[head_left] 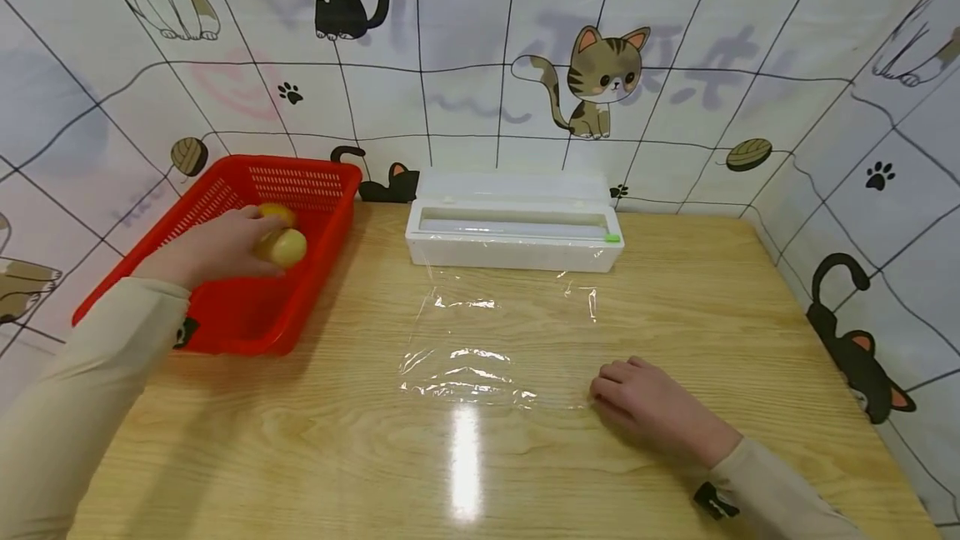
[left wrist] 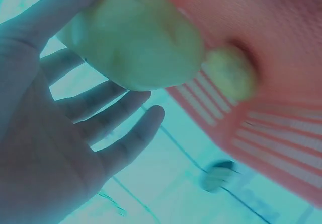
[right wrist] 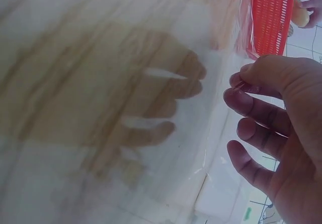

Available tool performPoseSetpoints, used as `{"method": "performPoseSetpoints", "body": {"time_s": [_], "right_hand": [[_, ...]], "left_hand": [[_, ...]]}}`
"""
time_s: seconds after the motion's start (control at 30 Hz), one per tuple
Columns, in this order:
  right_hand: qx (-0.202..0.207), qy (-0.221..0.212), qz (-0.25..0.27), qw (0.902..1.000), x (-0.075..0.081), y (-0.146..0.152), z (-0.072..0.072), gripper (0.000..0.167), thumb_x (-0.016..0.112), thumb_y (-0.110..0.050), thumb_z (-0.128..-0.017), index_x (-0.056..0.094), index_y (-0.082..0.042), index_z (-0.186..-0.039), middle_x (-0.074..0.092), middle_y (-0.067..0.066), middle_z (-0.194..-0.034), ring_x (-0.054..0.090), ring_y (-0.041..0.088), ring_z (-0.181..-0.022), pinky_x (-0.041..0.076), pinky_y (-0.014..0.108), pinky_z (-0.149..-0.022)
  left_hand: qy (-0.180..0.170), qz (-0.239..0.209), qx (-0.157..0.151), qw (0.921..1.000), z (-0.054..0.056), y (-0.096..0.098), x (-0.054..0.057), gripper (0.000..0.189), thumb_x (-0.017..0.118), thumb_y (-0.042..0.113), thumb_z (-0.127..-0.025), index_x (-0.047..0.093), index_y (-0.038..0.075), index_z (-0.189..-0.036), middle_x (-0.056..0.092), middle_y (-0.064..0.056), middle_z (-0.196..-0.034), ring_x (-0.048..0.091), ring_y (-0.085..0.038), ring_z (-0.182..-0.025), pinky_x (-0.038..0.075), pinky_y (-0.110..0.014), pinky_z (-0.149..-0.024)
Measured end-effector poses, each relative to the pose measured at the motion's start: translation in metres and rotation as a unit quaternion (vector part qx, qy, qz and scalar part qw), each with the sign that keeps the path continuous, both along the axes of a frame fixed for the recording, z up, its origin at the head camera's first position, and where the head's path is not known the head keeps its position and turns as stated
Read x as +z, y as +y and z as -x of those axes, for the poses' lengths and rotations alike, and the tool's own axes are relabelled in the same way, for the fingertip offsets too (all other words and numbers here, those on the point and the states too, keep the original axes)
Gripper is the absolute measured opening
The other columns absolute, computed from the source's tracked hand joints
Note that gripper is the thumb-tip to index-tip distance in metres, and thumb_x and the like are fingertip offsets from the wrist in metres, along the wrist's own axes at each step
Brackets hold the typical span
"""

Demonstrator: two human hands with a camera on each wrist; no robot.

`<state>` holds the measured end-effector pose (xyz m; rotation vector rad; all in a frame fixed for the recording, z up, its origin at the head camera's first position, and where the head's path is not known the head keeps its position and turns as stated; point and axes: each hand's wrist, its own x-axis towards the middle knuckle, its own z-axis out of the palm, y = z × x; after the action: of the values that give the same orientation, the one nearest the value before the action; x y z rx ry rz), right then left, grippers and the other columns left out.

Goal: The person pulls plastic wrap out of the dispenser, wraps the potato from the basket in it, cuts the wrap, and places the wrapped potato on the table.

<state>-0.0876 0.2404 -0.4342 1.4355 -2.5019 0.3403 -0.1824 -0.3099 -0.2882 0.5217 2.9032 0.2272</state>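
My left hand [head_left: 217, 250] reaches into the red plastic basket [head_left: 258, 338] and grips a smooth, pale yellow potato [head_left: 288, 248] between thumb and fingers. In the left wrist view that potato [left wrist: 136, 38] looks large and oblong, raised off the basket floor. Behind it lies a second yellow, rounded item [head_left: 277, 213], smaller in the left wrist view and partly hidden in the head view. A sheet of clear plastic wrap [head_left: 480, 373] stretches over the table from a white dispenser box [head_left: 513, 253]. My right hand [head_left: 652, 407] pinches the wrap's near right corner between thumb and forefinger.
The white box stands at the back against the cat-print wall covering [head_left: 465, 98], its lid up and a roll [head_left: 517, 227] inside. A small green slider [head_left: 612, 238] sits at its right end. The wooden table [head_left: 360, 457] meets covered walls on the left, back and right.
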Motion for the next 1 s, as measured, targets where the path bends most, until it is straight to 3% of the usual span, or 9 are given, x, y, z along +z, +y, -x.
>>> {"method": "performPoseSetpoints", "body": {"time_s": [0.2, 0.37, 0.53, 0.67, 0.8, 1.0], "right_hand": [[-0.011, -0.001, 0.003, 0.9999, -0.002, 0.004, 0.000, 0.016, 0.076, -0.011, -0.077, 0.063, -0.016, -0.085, 0.053, -0.009, -0.080, 0.052, 0.009, -0.070, 0.042, 0.031, -0.064], [-0.015, -0.008, 0.008, 0.9998, -0.004, 0.006, 0.000, 0.017, 0.077, -0.010, -0.077, 0.065, -0.016, -0.087, 0.055, -0.009, -0.082, 0.053, 0.009, -0.073, 0.043, 0.032, -0.065], [-0.033, -0.035, 0.008, 0.9988, -0.005, 0.003, 0.005, 0.014, 0.075, -0.013, -0.082, 0.064, -0.019, -0.088, 0.052, -0.013, -0.083, 0.050, 0.006, -0.073, 0.044, 0.032, -0.069], [-0.028, -0.029, 0.013, 0.9991, -0.004, 0.000, 0.010, 0.014, 0.076, -0.012, -0.081, 0.066, -0.018, -0.088, 0.055, -0.011, -0.083, 0.053, 0.007, -0.074, 0.045, 0.033, -0.068], [-0.023, -0.018, 0.013, 0.9995, -0.003, 0.001, 0.012, 0.015, 0.078, -0.012, -0.078, 0.068, -0.016, -0.089, 0.058, -0.008, -0.083, 0.055, 0.009, -0.073, 0.045, 0.033, -0.065], [-0.019, -0.014, 0.009, 0.9997, -0.001, 0.006, 0.012, 0.017, 0.078, -0.009, -0.077, 0.067, -0.015, -0.088, 0.058, -0.007, -0.082, 0.055, 0.009, -0.070, 0.044, 0.034, -0.064]], "left_hand": [[0.060, 0.017, -0.040, 0.9973, -0.015, 0.057, 0.010, 0.060, 0.085, 0.023, -0.073, 0.059, 0.008, -0.124, 0.052, -0.016, -0.099, 0.051, -0.032, -0.087, 0.051, -0.045, -0.065], [0.074, 0.002, -0.095, 0.9928, -0.020, 0.107, 0.002, 0.057, 0.085, 0.025, -0.074, 0.057, 0.009, -0.121, 0.049, -0.013, -0.097, 0.050, -0.030, -0.083, 0.049, -0.040, -0.062], [0.056, -0.026, -0.142, 0.9880, -0.018, 0.149, -0.019, 0.052, 0.085, 0.027, -0.075, 0.057, 0.010, -0.116, 0.047, -0.010, -0.095, 0.050, -0.025, -0.080, 0.047, -0.034, -0.061], [0.045, -0.022, -0.164, 0.9852, -0.013, 0.175, -0.043, 0.050, 0.083, 0.031, -0.076, 0.058, 0.012, -0.114, 0.045, -0.007, -0.092, 0.049, -0.022, -0.076, 0.045, -0.032, -0.058], [0.054, -0.019, -0.194, 0.9794, -0.008, 0.198, -0.067, 0.048, 0.082, 0.033, -0.076, 0.057, 0.011, -0.110, 0.045, -0.007, -0.090, 0.048, -0.022, -0.075, 0.045, -0.034, -0.059], [0.074, 0.006, -0.240, 0.9680, -0.006, 0.236, -0.089, 0.051, 0.079, 0.043, -0.078, 0.057, 0.012, -0.113, 0.050, -0.009, -0.096, 0.052, -0.021, -0.081, 0.049, -0.034, -0.061]]}}
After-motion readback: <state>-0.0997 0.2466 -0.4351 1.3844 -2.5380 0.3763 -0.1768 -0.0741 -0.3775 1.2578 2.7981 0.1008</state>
